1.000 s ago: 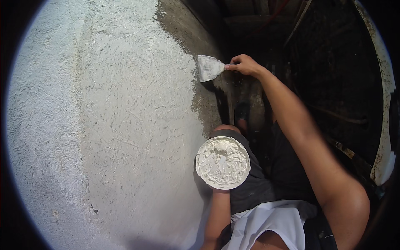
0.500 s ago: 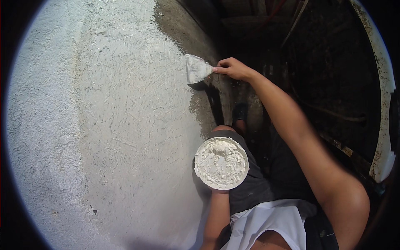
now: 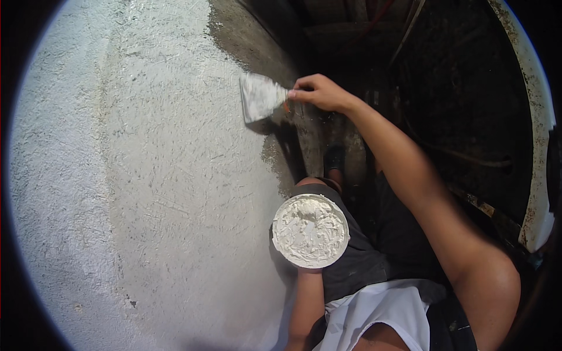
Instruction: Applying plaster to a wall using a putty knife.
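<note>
My right hand [image 3: 319, 92] is closed round the handle of a putty knife [image 3: 261, 98], whose wide blade is smeared with white putty. The blade lies at the wall [image 3: 175, 158], by the border between the white coat and the bare grey strip [image 3: 252, 35]; whether its whole edge touches I cannot tell. In front of my thighs, my left hand [image 3: 309, 271] holds up a round white tub [image 3: 278, 248] from below. Its fingers are mostly hidden under the tub. Thick white putty [image 3: 310, 231] with a rough, scooped surface fills the tub.
A rust-spotted pale edge [image 3: 530, 117] curves along the far right. Between it and the wall is a dark, narrow space with a thin slanting pole [image 3: 408, 32]. My foot in a dark shoe [image 3: 334, 158] stands close to the wall's base.
My right hand has moved the putty knife left, farther over the white coat. My left hand and the tub have stayed nearly in place.
</note>
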A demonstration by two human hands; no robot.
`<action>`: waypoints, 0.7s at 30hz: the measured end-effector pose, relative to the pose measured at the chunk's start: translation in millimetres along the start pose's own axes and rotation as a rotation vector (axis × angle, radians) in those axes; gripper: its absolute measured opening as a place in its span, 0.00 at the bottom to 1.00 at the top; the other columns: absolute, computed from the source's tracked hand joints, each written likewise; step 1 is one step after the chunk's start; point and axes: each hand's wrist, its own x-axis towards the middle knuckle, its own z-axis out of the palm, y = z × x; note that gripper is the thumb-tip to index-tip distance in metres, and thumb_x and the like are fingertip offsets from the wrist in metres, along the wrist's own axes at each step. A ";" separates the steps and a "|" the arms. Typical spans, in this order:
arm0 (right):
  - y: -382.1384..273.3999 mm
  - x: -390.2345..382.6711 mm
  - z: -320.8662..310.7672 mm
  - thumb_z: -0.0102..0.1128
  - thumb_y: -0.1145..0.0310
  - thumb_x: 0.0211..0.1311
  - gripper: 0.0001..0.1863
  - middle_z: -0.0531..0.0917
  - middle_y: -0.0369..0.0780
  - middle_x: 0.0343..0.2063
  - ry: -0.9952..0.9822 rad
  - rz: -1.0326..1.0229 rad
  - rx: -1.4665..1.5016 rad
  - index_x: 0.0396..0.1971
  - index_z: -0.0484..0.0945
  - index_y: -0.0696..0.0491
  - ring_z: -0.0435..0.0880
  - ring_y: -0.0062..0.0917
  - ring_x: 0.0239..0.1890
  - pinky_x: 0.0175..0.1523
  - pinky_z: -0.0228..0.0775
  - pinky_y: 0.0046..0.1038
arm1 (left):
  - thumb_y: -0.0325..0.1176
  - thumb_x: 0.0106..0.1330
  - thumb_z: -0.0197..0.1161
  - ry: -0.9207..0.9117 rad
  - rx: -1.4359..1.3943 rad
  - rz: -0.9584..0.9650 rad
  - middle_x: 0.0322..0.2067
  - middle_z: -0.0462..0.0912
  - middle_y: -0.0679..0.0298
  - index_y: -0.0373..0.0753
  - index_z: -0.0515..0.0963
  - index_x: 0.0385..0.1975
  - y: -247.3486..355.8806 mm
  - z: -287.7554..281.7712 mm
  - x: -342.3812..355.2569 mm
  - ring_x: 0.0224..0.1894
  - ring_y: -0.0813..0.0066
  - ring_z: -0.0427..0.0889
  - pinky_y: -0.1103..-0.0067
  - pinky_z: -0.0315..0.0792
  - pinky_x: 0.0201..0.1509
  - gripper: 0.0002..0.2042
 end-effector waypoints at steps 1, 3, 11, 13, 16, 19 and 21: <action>7.4 5.4 7.5 0.67 0.46 0.67 0.24 0.80 0.34 0.23 -0.009 0.010 -0.087 0.33 0.86 0.57 0.76 0.19 0.29 0.39 0.68 0.25 | 0.72 0.68 0.45 -0.006 -0.011 0.004 0.76 0.59 0.58 0.52 0.58 0.77 2.5 -0.1 0.1 0.75 0.41 0.59 0.26 0.56 0.65 0.42; 34.2 8.9 -1.3 0.67 0.44 0.66 0.25 0.81 0.36 0.23 -0.038 0.065 -0.039 0.34 0.86 0.56 0.78 0.21 0.29 0.39 0.69 0.27 | 0.72 0.68 0.45 -0.028 -0.036 -0.011 0.76 0.59 0.58 0.52 0.58 0.77 -2.8 2.2 4.8 0.75 0.41 0.59 0.26 0.56 0.65 0.42; 32.2 -3.8 -48.1 0.69 0.45 0.64 0.25 0.83 0.37 0.25 0.112 0.244 -0.228 0.36 0.87 0.56 0.79 0.21 0.30 0.40 0.71 0.27 | 0.72 0.68 0.45 -0.044 -0.163 -0.040 0.76 0.59 0.58 0.52 0.58 0.77 -5.0 2.1 -1.5 0.75 0.41 0.59 0.27 0.56 0.66 0.42; 5.6 1.1 -31.3 0.68 0.47 0.66 0.23 0.81 0.34 0.23 0.108 0.052 0.022 0.35 0.86 0.56 0.76 0.18 0.29 0.38 0.69 0.25 | 0.72 0.68 0.45 -0.042 -0.199 -0.042 0.76 0.59 0.58 0.52 0.58 0.77 -6.4 3.5 -4.1 0.75 0.41 0.59 0.27 0.55 0.66 0.42; -8.7 11.4 -8.5 0.66 0.49 0.68 0.22 0.79 0.33 0.23 0.059 -0.016 0.001 0.34 0.85 0.56 0.74 0.17 0.30 0.38 0.67 0.25 | 0.72 0.68 0.45 -0.050 -0.241 -0.067 0.76 0.58 0.58 0.52 0.58 0.77 -7.5 9.0 -3.4 0.75 0.41 0.59 0.27 0.55 0.66 0.42; 9.6 15.0 2.0 0.67 0.45 0.66 0.24 0.81 0.35 0.23 0.054 0.016 -0.071 0.33 0.86 0.56 0.78 0.21 0.29 0.38 0.69 0.28 | 0.72 0.68 0.44 -0.057 -0.277 -0.076 0.76 0.58 0.58 0.52 0.58 0.77 -6.2 13.3 -5.3 0.75 0.41 0.59 0.27 0.55 0.66 0.42; 39.9 12.2 -13.0 0.67 0.43 0.65 0.26 0.83 0.38 0.24 0.069 0.122 -0.128 0.33 0.86 0.56 0.80 0.23 0.31 0.41 0.71 0.29 | 0.72 0.68 0.44 -0.070 -0.305 -0.098 0.76 0.58 0.58 0.52 0.58 0.77 -12.9 19.1 -1.8 0.75 0.41 0.59 0.27 0.55 0.66 0.42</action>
